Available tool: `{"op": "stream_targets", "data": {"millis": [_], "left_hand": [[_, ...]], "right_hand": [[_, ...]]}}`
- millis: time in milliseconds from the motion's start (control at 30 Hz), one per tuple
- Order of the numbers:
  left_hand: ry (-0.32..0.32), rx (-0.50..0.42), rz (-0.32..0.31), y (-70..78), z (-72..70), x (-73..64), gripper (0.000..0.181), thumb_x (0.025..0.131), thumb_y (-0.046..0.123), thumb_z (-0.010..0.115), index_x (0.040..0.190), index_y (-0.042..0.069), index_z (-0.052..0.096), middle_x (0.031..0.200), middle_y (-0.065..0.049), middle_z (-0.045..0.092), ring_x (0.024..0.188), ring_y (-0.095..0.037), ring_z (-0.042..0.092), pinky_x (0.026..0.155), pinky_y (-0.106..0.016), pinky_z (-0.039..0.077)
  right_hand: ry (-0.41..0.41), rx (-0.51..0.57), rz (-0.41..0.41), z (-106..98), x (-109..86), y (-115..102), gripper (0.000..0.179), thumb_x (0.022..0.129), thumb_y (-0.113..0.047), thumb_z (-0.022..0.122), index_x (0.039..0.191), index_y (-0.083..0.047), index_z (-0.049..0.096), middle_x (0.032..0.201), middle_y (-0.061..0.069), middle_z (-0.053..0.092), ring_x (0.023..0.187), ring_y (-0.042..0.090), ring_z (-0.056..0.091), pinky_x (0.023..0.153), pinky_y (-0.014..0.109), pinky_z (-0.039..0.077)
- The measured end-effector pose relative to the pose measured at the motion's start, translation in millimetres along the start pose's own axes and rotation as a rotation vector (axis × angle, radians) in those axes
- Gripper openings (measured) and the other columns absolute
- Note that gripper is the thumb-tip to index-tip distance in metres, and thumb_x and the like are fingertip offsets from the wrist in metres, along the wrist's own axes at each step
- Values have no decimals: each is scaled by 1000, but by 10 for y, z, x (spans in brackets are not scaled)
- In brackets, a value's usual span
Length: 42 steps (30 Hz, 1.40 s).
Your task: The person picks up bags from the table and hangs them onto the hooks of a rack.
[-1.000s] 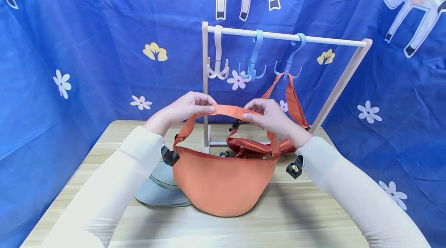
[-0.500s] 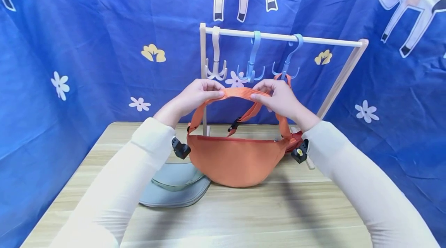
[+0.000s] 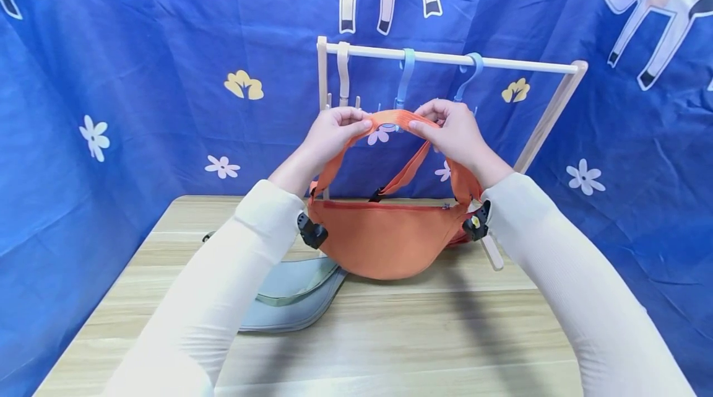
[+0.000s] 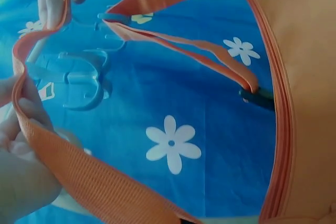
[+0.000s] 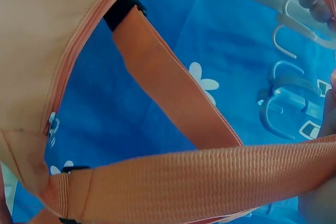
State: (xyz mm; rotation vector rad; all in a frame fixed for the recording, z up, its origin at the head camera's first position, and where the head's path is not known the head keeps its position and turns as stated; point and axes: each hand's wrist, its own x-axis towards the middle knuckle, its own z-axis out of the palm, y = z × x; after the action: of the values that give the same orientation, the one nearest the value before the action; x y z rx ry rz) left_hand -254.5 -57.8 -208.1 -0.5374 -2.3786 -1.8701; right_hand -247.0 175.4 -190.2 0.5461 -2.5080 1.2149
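Note:
An orange crescent-shaped sling bag [image 3: 390, 239] hangs from its webbing strap [image 3: 392, 116], zipper along the top. My left hand [image 3: 338, 134] pinches the strap left of its middle between thumb and fingers; my right hand [image 3: 453, 134] pinches it on the right. Both are in front of the blue middle hook [image 3: 408, 72], whose lower prongs they and the strap partly cover. In the left wrist view this blue hook [image 4: 79, 77] shows beyond the strap. Behind, another bag's orange strap [image 4: 178, 43] loops over the right-hand hook; that bag is mostly hidden in the head view.
A wooden rack with a white rail [image 3: 379, 53] stands at the back, also bearing a white hook [image 3: 343, 72] and a right blue hook [image 3: 473, 72]. A grey-blue bag [image 3: 301, 304] lies on the wooden table [image 3: 423, 347], left of middle. Blue printed cloth [image 3: 167, 75] encloses the table.
Both hands have risen and moved away toward the rack, slightly right, carrying the orange sling bag by its strap. It now covers more of the bag behind and less of the grey-blue one.

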Motion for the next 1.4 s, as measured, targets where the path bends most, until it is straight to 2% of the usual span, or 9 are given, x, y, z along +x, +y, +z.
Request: {"op": "stream_targets", "data": {"millis": [167, 333, 467, 633, 733, 933, 1100, 1233, 1400], "left_hand": [[83, -64, 7, 14, 95, 55, 26, 93, 21, 63, 113, 4, 67, 104, -9, 64, 96, -19, 58, 86, -28, 49], [162, -118, 51, 9, 185, 110, 23, 92, 16, 64, 110, 1, 68, 95, -9, 64, 88, -19, 56, 79, -28, 49], [225, -151, 61, 14, 256, 147, 22, 92, 14, 65, 108, -1, 69, 92, -9, 64, 85, -18, 56, 77, -28, 50], [277, -163, 41, 24, 323, 173, 23, 92, 16, 64, 109, 0, 68, 93, -10, 64, 84, -18, 57, 80, -32, 50], [298, -182, 31, 17, 346, 183, 23, 93, 16, 64, 109, 1, 68, 92, -9, 64, 85, -18, 57, 81, -32, 51], [337, -134, 41, -38, 388, 223, 21, 92, 14, 65, 106, 0, 69, 88, -9, 64, 79, -16, 57, 72, -25, 50], [341, -84, 55, -64, 428, 227, 19, 91, 12, 65, 104, -2, 69, 85, -10, 63, 75, -21, 57, 67, -24, 49], [352, -61, 80, -82, 458, 240, 18, 91, 11, 65, 103, -3, 69, 84, -12, 63, 69, -15, 56, 65, -23, 50], [348, -27, 71, -126, 476, 256, 17, 91, 11, 65, 102, -2, 70, 82, -10, 63, 67, -14, 56, 64, -24, 49]], "right_hand": [[64, -23, 19, -9, 80, -22, 26, 87, -33, 70, 102, -12, 68, 84, 4, 65, 56, 24, 54, 52, 29, 48], [134, -53, 17, 19, 157, -29, 27, 88, -33, 69, 102, -11, 69, 86, 3, 65, 74, 20, 55, 64, 29, 46], [187, -83, 22, 59, 208, -25, 25, 88, -33, 68, 101, -11, 68, 85, 2, 65, 69, 20, 54, 62, 29, 44], [231, -85, 51, 114, 261, -10, 24, 89, -33, 68, 100, -11, 67, 83, 3, 62, 60, 20, 56, 57, 28, 46], [231, -70, 75, 143, 283, -9, 25, 89, -33, 67, 101, -11, 67, 84, 3, 61, 61, 20, 57, 57, 27, 47], [230, -81, 110, 190, 303, 17, 25, 90, -33, 66, 102, -11, 66, 86, 3, 60, 67, 20, 56, 60, 28, 46], [244, -114, 124, 219, 291, 75, 24, 90, -32, 66, 101, -10, 66, 86, 3, 60, 77, 18, 51, 67, 27, 42], [254, -122, 126, 236, 270, 108, 24, 91, -31, 66, 101, -10, 66, 87, 4, 59, 78, 17, 51, 65, 27, 42], [261, -126, 125, 258, 248, 164, 24, 91, -31, 66, 101, -10, 66, 88, 4, 60, 79, 17, 52, 65, 27, 43]]}}
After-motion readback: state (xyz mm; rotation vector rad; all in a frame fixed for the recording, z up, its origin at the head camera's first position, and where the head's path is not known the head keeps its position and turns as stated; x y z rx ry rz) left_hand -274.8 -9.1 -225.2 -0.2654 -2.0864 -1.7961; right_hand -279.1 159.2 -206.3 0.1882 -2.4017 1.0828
